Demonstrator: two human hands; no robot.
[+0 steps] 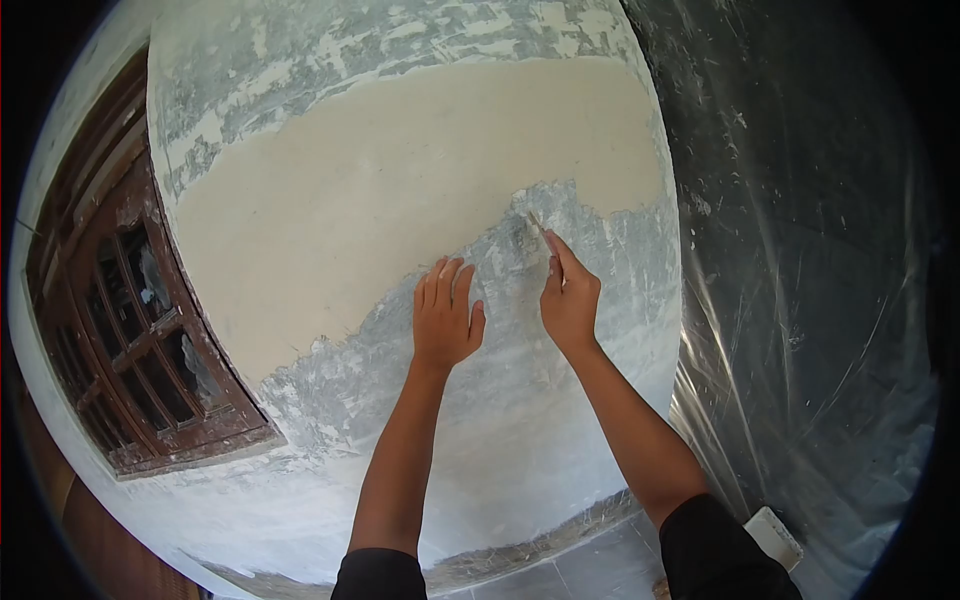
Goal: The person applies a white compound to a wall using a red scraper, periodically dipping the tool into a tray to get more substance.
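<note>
So, both arms are reaching up in front of a wall [330, 390], black sleeves [380, 575] pushed back enough to leave the forearms bare. The left hand [445, 315] is open, back of the hand to the camera, fingers pointing up and the thumb stuck out toward the other hand. Its fingertips are right by the ragged lower border of the smooth beige coat [400, 160], with the palm over the grey, scuffed part; can't tell if the palm is actually touching. The right hand [570, 295] is a bit higher and closer to the wall's right edge, and its grip is a closed pinch, thumb and fingers around a thin tool [539, 222]. That thing slants up and left out of the fingers, tip at the grey patch just under a notch in the beige; the fingers hide the rest of it. Over toward the wall's left edge there's a brown wooden window [150, 345] with small panes, its frame spattered pale. Past the right edge hangs a shiny plastic sheet [800, 300], and a small white box-like item [773, 538] sits near its bottom, beside the right sleeve. Grey floor tiles [590, 565] show below the wall's bottom edge.
</note>
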